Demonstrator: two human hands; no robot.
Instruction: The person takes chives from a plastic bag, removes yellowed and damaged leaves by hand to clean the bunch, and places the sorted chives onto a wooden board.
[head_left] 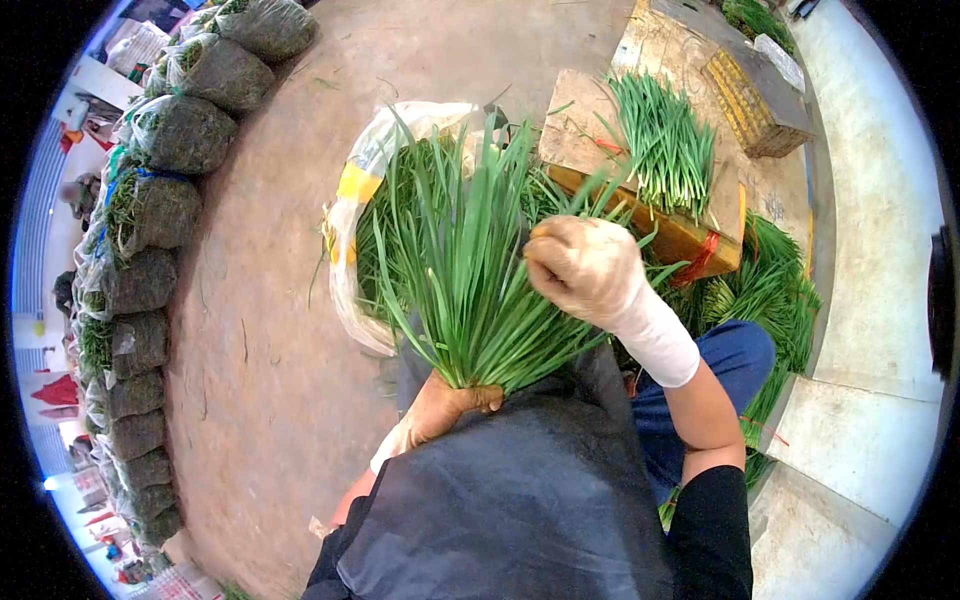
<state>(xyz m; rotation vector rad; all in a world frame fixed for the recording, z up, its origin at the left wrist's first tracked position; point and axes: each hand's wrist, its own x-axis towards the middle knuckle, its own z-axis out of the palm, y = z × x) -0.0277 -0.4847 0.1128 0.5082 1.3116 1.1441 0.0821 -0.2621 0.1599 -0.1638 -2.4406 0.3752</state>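
My left hand (447, 408) is wrapped round the lower ends of a fanned bunch of garlic chives (470, 270), held upright over my lap. Long flat green leaves spread upward from it. Just right of the bunch, my right hand (583, 268), in a pale stained glove, is closed with its fingers curled. Blurred green blades show behind this hand, and I cannot make out what its fingers hold. Beyond the bunch stands a white plastic sack (345, 270) with yellow patches, filled with loose greens. A dark apron (500, 510) covers my lap.
A neat pile of chives (665, 140) lies on a board (575, 135) at the right. A yellow crate (755, 100) stands behind it. More chives (780, 290) are heaped by my right knee. Several stuffed bags (185, 135) line the left of the concrete floor (260, 280).
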